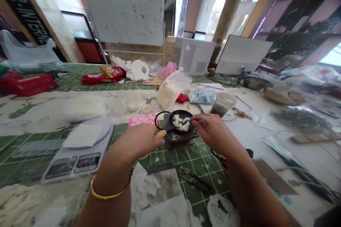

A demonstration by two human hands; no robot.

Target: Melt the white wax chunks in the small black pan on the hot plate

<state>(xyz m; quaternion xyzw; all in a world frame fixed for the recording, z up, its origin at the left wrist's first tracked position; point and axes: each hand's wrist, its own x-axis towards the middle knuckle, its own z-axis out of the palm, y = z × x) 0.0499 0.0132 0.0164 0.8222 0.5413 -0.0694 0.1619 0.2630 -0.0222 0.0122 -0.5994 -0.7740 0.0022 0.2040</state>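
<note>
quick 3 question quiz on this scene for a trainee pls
1. Multiple choice: the left hand grips
A) a mug
B) the wooden handle of the small black pan
C) a knife
2. True or false: the pan is empty.
3. Fill in: the right hand holds a thin ____ with its tip at the white chunks.

Key
1. B
2. False: white chunks lie in it.
3. utensil
</note>
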